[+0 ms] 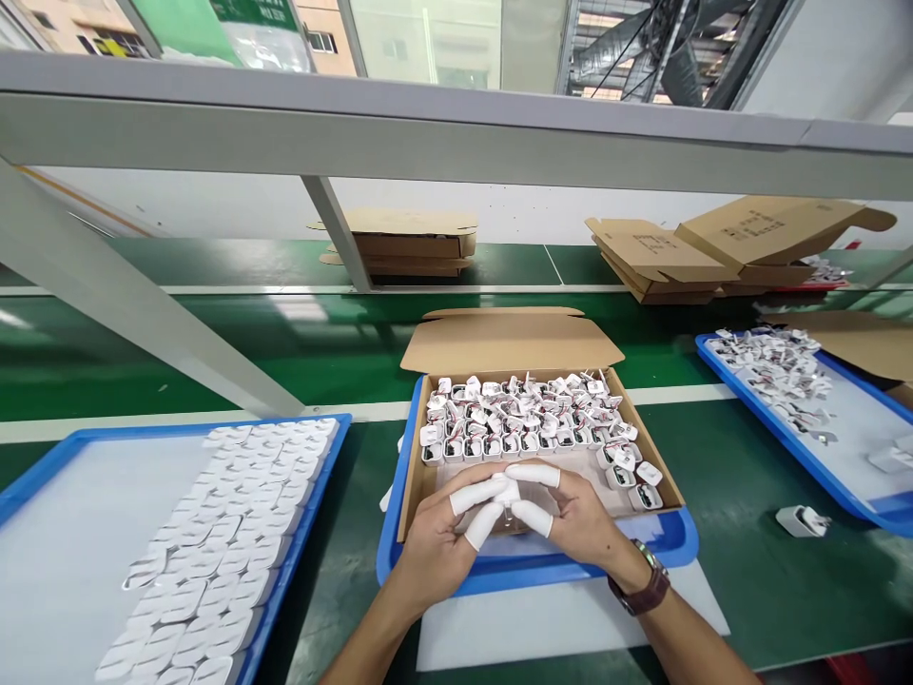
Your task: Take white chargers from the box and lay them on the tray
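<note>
My left hand [443, 540] and my right hand [583, 518] meet over the front of an open cardboard box [646, 433]. White finger cots cover the thumb and a finger of each. Between the fingertips is a small white plastic piece [508, 495], partly hidden, pinched from both sides. Behind the hands, rows of small white plastic housings [492, 445] with thin wires and loose caps fill the back of the box. A few more housings [644, 496] stand along its right side. The box lies in a blue-rimmed tray [485, 576].
To the left, a blue tray [43, 466] holds rows of white plastic parts [214, 542]. At right, another blue tray [777, 433] carries a heap of small wired pieces [774, 371]. A single housing [803, 520] lies on the green table. A grey frame post [157, 304] slants across the left.
</note>
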Available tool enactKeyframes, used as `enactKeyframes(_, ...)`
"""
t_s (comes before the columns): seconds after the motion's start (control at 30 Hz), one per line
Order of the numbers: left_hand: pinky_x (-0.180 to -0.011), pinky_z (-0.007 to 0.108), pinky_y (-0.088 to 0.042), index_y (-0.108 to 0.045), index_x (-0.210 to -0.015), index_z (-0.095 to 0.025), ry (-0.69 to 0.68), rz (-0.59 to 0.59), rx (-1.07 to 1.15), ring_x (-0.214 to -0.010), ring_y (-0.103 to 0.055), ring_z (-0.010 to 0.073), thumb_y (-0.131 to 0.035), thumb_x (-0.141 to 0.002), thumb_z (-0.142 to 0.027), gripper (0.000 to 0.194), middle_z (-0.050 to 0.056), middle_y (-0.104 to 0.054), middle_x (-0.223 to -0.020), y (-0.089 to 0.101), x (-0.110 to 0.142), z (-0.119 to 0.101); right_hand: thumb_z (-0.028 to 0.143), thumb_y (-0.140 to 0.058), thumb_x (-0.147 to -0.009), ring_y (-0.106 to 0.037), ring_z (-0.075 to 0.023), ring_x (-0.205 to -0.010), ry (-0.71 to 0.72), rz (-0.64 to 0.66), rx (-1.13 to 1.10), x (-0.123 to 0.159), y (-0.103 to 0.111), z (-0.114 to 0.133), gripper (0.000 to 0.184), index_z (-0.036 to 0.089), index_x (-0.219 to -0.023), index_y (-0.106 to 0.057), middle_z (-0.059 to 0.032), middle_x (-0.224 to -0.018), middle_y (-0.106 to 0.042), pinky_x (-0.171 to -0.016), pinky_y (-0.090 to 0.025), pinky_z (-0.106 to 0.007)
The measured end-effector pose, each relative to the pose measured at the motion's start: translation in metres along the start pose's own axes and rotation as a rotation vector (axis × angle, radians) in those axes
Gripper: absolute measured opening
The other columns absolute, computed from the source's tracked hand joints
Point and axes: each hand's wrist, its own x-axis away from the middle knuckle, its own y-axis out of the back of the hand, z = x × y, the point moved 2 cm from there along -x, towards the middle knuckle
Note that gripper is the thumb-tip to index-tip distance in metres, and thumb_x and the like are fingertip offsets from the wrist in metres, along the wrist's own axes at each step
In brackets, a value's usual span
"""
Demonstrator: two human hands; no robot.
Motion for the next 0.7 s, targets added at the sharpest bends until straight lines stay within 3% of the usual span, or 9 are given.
enactKeyframes(0.3, -0.096, 0.036, -0.061, -0.067, -0.118, -0.026, 0.116, -0.056, 0.013, -0.111, -0.071, 0.022, -0.059, -0.096, -0.013, 0.026, 0.007, -0.071, -0.126, -0.005, 0.002, 0.002, 0.022, -0.067, -0.092, -0.066, -0.0243, -0.122, -0.102, 0.043, -0.058, 0.004, -0.002, -0.004, 0.042, 0.026, -0.133, -0.062, -0.0082, -0.131, -0.07, -0.108, -0.052, -0.044)
enactKeyframes(0.47, -0.095, 0.034, -0.061, -0.068, -0.114, -0.027, 0.128, -0.07, 0.011, -0.111, -0.071, 0.0213, -0.061, -0.095, -0.014, 0.024, 0.005, -0.073, -0.122, -0.008, 0.006, 0.007, 0.023, -0.068, -0.091, -0.07, -0.0237, -0.114, -0.152, -0.019, -0.072, 0.004, -0.006, -0.005, 0.036, 0.025, -0.127, -0.064, -0.0086, -0.123, -0.073, -0.104, -0.056, -0.042)
enactKeyframes(0.63, -0.091, 0.032, -0.064, -0.067, -0.108, -0.025, 0.337, -0.117, 0.073, -0.104, -0.076, 0.0219, -0.066, -0.092, -0.021, 0.016, 0.005, -0.076, -0.118, -0.01, 0.009, 0.014, 0.022, -0.071, -0.087, -0.069, -0.0231, -0.116, -0.186, -0.079, -0.175, 0.0, -0.009, -0.003, 0.04, 0.025, -0.127, -0.064, -0.0074, -0.126, -0.072, -0.107, -0.054, -0.043)
enactKeyframes(0.7, -0.09, 0.033, -0.064, -0.066, -0.106, -0.024, 0.355, -0.142, 0.052, -0.104, -0.076, 0.0223, -0.067, -0.092, -0.022, 0.014, 0.006, -0.075, -0.119, -0.011, 0.009, 0.014, 0.022, -0.072, -0.086, -0.069, -0.0236, -0.118, -0.197, -0.093, -0.225, -0.003, -0.008, -0.003, 0.041, 0.026, -0.126, -0.065, -0.0074, -0.127, -0.073, -0.109, -0.052, -0.044)
